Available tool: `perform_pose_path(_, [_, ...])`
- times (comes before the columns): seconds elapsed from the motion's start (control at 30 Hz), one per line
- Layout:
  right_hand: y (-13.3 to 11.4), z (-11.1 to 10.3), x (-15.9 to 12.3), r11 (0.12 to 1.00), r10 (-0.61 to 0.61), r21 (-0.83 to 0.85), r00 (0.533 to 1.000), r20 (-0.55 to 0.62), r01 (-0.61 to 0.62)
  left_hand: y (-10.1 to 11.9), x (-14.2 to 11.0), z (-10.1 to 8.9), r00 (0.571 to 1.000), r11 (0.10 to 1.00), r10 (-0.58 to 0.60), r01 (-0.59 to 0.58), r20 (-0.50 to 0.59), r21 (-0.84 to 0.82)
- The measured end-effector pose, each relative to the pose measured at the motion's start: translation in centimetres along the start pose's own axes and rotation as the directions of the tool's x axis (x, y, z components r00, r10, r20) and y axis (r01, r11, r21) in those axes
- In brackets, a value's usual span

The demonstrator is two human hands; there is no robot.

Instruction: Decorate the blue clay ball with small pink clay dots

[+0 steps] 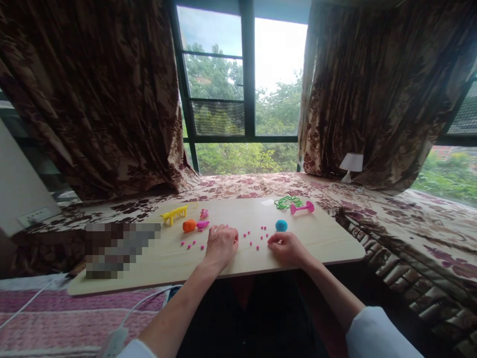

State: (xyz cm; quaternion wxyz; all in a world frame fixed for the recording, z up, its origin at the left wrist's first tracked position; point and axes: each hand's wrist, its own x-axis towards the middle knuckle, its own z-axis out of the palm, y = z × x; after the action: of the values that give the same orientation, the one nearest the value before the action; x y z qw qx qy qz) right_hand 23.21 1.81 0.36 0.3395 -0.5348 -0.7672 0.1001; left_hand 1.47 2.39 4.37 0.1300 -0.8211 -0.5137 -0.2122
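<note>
My left hand [221, 243] rests low over the middle of the table, its fingers curled down; whatever they may hold is hidden. To its right, my right hand [288, 247] is closed in a pinch close to the tabletop, and anything between thumb and finger is too small to make out. Several tiny pink beads [251, 243] lie scattered between the two hands. More pink pieces [189, 246] are spread left of my left hand. Just beyond my right hand sits a blue ball [281, 225].
The light wooden table [316, 243] also bears a yellow animal figure [175, 215], an orange ball [189, 225], a magenta piece [202, 224], a pink figure [204, 213], a green string heap [287, 202] and a pink dumbbell [302, 208]. A white lamp [351, 163] stands behind, right.
</note>
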Motion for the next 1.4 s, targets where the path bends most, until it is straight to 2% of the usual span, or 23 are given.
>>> perform_pose_path(0.2, [-0.6, -0.8, -1.1, 0.974, -0.076, -0.218, 0.997, -0.024, 0.069, -2.2, -0.3, -0.3, 0.999, 0.999, 0.007, -0.009, 0.049, 0.044])
perform_pose_path(0.33, [-1.5, -1.0, -2.0, 0.931, -0.141, -0.330, 0.988, 0.062, 0.154, -5.2, 0.1, -1.4, 0.995, 0.992, -0.084, 0.078, 0.061, 0.097])
perform_pose_path(0.47, [-2.3, -0.6, -1.7, 0.892, -0.154, -0.410, 0.981, 0.116, 0.188, -8.3, 1.3, -1.8, 0.975, 0.971, -0.192, 0.174, 0.107, 0.163])
perform_pose_path(0.63, [-3.1, -1.0, -2.8, 0.860, -0.162, -0.460, 0.974, 0.159, 0.218, -9.6, 3.0, -1.0, 0.950, 0.963, -0.229, 0.190, 0.211, 0.192])
perform_pose_path(0.8, [-3.2, -1.2, -3.3, 0.852, -0.138, -0.479, 0.973, 0.184, 0.212, -9.1, 3.9, 0.2, 0.920, 0.969, -0.215, 0.160, 0.328, 0.187])
perform_pose_path(0.97, [-3.2, -1.2, -3.0, 0.856, -0.110, -0.486, 0.980, 0.164, 0.178, -8.1, 3.7, 0.8, 0.912, 0.970, -0.218, 0.163, 0.348, 0.181])
perform_pose_path(1.1, [-3.7, -1.2, -4.5, 0.864, -0.123, -0.468, 0.979, 0.164, 0.187, -7.7, 3.9, 0.7, 0.929, 0.973, -0.215, 0.176, 0.302, 0.149])
perform_pose_path(1.2, [-3.8, -0.9, -4.6, 0.873, -0.126, -0.451, 0.979, 0.160, 0.186, -6.8, 3.5, -0.1, 0.949, 0.978, -0.205, 0.187, 0.241, 0.096])
perform_pose_path(1.3, [-3.4, -0.6, -3.3, 0.882, -0.116, -0.442, 0.983, 0.139, 0.166, -4.7, 1.7, -1.0, 0.974, 0.985, -0.175, 0.175, 0.147, 0.012])
perform_pose_path(1.4, [-2.9, -0.4, -1.8, 0.890, -0.097, -0.436, 0.990, 0.103, 0.132, -1.4, -0.9, -0.7, 0.993, 0.989, -0.101, 0.106, 0.054, -0.101])
